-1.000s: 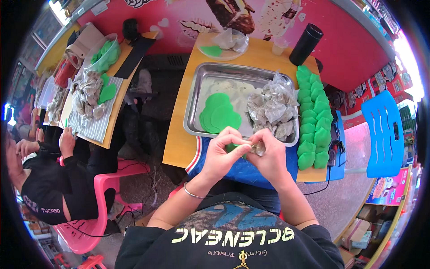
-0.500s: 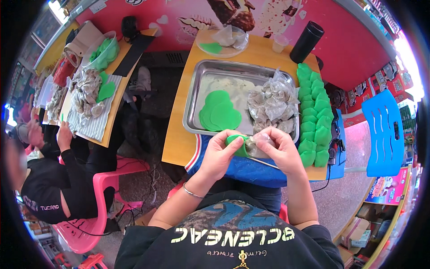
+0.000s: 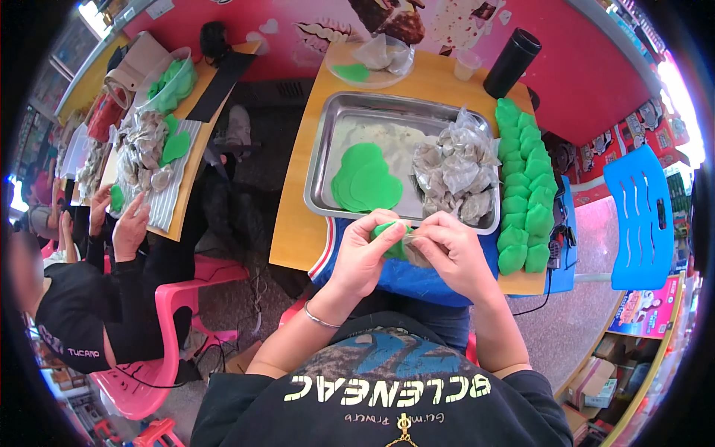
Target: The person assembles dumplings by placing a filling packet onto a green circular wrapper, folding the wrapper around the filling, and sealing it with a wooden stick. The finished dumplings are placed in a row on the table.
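Note:
My left hand [image 3: 363,252] is closed on a thin, pliable green wrapper [image 3: 394,250], pinching it between thumb and fingers above my lap. Beside it, the fingers of my right hand [image 3: 452,249] pinch a small clear plastic bag [image 3: 417,258] with greyish contents, touching the wrapper. My fingers hide part of both. Just beyond my hands stands a metal tray [image 3: 314,160] dusted with white powder. Overlapping flat green wrappers [image 3: 365,182] lie in its left half. On its right is a heap of small plastic-bagged greyish lumps [image 3: 456,167].
Rows of plump green bundles [image 3: 525,186] line the table's right edge. Behind the tray are a plate [image 3: 371,83], a plastic cup [image 3: 468,65] and a black bottle [image 3: 512,63]. A blue chair [image 3: 638,216] stands right; a co-worker [image 3: 82,309] sits left at another table.
The green wrapper has folded more tightly around the bag's end, and my right hand has shifted slightly left and down. At the left, the co-worker's hands have risen, holding something green.

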`<state>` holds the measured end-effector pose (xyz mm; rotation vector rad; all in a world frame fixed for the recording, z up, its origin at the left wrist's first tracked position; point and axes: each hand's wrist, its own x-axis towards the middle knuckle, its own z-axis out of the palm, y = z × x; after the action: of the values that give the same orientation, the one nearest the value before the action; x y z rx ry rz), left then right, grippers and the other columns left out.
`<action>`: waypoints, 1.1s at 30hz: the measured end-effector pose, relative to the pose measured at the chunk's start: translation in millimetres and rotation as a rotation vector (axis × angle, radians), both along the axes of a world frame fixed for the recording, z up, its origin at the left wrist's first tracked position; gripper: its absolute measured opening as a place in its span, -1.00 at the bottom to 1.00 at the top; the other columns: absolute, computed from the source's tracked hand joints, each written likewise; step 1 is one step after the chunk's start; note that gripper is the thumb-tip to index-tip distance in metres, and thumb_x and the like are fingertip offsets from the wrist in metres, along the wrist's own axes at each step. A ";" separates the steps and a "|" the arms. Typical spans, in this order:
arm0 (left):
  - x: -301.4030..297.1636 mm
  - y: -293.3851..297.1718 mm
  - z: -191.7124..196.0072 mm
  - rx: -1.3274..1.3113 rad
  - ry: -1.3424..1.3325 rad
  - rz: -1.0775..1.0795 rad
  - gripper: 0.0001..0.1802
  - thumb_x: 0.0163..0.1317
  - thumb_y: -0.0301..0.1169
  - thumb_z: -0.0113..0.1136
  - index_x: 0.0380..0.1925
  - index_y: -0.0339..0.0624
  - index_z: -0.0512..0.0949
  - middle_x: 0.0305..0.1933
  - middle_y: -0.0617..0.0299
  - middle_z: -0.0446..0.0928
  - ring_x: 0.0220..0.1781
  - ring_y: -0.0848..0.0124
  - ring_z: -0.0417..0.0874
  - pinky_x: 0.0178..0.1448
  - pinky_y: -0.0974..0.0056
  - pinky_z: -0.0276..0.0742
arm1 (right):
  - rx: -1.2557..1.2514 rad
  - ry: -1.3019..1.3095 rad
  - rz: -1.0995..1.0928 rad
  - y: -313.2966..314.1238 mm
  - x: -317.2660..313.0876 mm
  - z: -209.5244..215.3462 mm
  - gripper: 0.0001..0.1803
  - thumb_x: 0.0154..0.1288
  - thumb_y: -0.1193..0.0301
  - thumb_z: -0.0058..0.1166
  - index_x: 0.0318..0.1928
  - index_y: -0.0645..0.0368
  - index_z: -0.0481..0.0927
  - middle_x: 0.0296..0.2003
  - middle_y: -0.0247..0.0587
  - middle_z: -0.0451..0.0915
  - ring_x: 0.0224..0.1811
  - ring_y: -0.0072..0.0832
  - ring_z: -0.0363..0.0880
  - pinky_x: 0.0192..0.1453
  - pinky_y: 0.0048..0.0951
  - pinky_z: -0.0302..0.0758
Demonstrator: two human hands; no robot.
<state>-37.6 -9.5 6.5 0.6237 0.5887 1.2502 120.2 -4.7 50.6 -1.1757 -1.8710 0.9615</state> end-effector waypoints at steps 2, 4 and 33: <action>3.6 -2.9 -0.8 -0.011 0.041 0.010 -0.95 0.19 -0.52 0.09 -0.41 -0.24 0.53 -0.29 0.26 0.48 -0.23 0.52 0.48 -0.12 0.40 0.39 | -0.028 -0.073 -0.037 -0.9 -0.4 -1.4 -0.89 0.00 0.49 0.14 -0.41 0.24 0.56 -0.46 -0.17 0.46 -0.46 -0.31 0.50 -0.38 -0.40 0.42; 5.4 -4.1 -3.2 0.048 0.072 0.043 -0.95 0.18 -0.54 0.09 -0.40 -0.25 0.54 -0.29 0.25 0.47 -0.22 0.52 0.46 -0.11 0.41 0.37 | 0.071 -0.165 -0.061 -0.8 -1.7 -1.0 -0.86 -0.03 0.47 0.16 -0.42 0.25 0.51 -0.48 -0.16 0.45 -0.47 -0.27 0.49 -0.40 -0.36 0.41; -0.9 -3.4 -13.1 -0.095 0.069 0.086 -0.87 0.27 -0.39 0.03 -0.21 -0.15 0.43 -0.30 0.33 0.49 -0.34 0.61 0.48 -0.34 0.47 0.40 | -0.445 0.649 -0.034 3.8 -10.5 -26.8 -0.69 0.06 0.61 0.11 -0.15 0.26 0.40 -0.34 -0.21 0.52 -0.29 -0.54 0.53 -0.22 -0.50 0.47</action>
<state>-38.5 -12.9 -6.6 0.5688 0.7346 1.2768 109.7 -0.8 23.9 -0.9636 -1.1486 1.5684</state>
